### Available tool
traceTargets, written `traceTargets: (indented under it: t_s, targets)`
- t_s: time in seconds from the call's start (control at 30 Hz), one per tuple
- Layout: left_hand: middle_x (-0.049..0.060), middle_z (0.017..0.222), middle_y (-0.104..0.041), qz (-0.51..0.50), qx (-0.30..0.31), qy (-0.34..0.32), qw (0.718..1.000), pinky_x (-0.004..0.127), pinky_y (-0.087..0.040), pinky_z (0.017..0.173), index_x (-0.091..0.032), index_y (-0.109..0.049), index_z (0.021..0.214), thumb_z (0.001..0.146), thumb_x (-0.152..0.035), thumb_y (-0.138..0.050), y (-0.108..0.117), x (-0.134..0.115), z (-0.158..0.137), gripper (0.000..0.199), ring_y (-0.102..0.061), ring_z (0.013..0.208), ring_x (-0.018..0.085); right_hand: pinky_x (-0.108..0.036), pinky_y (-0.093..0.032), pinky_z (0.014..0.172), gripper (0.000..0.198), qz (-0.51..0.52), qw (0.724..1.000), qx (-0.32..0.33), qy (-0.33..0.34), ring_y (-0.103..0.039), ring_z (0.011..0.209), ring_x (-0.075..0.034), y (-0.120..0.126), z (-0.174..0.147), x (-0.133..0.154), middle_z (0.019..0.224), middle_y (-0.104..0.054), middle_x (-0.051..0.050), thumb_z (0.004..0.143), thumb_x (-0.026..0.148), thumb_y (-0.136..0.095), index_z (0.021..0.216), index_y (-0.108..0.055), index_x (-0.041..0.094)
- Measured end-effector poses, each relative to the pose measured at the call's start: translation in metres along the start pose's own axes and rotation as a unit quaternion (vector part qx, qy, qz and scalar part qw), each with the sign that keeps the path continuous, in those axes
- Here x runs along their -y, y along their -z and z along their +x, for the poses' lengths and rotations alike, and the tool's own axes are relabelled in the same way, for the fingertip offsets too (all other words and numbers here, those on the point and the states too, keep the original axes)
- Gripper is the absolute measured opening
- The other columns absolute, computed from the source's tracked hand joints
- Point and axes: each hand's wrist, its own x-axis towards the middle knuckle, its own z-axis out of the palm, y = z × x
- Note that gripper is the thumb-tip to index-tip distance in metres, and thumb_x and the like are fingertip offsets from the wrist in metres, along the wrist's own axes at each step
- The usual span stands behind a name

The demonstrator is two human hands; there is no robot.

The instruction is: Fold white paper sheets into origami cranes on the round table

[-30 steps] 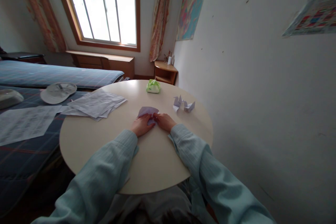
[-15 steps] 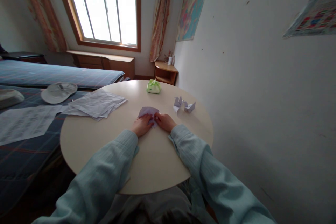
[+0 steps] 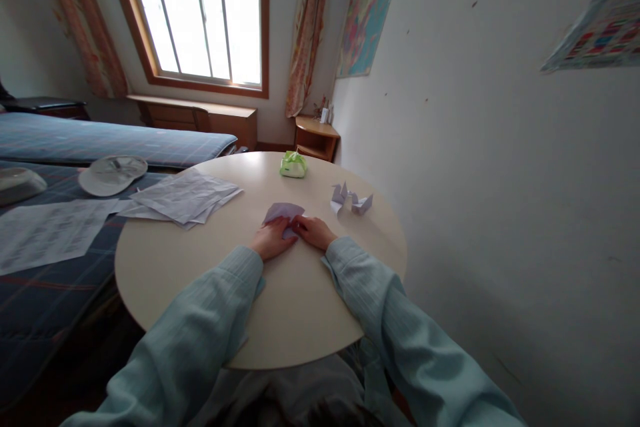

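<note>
A small piece of pale purple paper (image 3: 284, 211), folded at least in part, lies on the round cream table (image 3: 200, 280). My left hand (image 3: 271, 239) holds it down at its lower left, thumb lying apart from the fingers. At the paper's right edge, my right hand (image 3: 316, 232) pinches it with bent fingers. The two hands nearly meet over the near part of the sheet, so its folds there are hidden. Two folded paper birds (image 3: 343, 197) stand close together to the right, beyond my right hand.
A green tissue pack (image 3: 293, 165) sits at the table's far side. Loose sheets (image 3: 187, 197) overlap the left edge towards a bed (image 3: 60, 280) bearing a white cap (image 3: 113, 175) and another printed sheet (image 3: 55, 233). A white wall (image 3: 490, 180) runs along the right.
My fingers have shifted slightly on the paper, with the left thumb now lower. The paper stays in nearly the same place.
</note>
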Motion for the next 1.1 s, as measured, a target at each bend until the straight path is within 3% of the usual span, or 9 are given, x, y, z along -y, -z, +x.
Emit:
traceTargets:
  t_s: [0.63,1.1]
  targets:
    - [0.009,0.115,-0.051,0.007,0.019,0.002,1.0,0.034,-0.035,0.092,-0.018,-0.048,0.11,0.071,-0.047,-0.047,0.0051,-0.0025,-0.0012,0.048,-0.044,0.11,0.025,-0.022,-0.036,0.068,0.024,-0.036,0.999,0.014,0.02,-0.057,0.084,-0.015,0.0022,0.0004,0.0008,0.096,-0.062,-0.004,0.085,0.027,-0.035,0.101,-0.052,0.021]
    - [0.01,0.123,-0.046,0.008,0.034,0.008,0.999,0.034,-0.031,0.096,-0.016,-0.045,0.114,0.075,-0.039,-0.045,0.0068,-0.0036,-0.0012,0.046,-0.042,0.113,0.023,-0.024,-0.036,0.066,0.026,-0.066,0.998,-0.004,0.014,-0.057,0.084,-0.017,0.0019,-0.0026,0.0039,0.096,-0.062,-0.006,0.086,0.03,-0.031,0.098,-0.051,0.02]
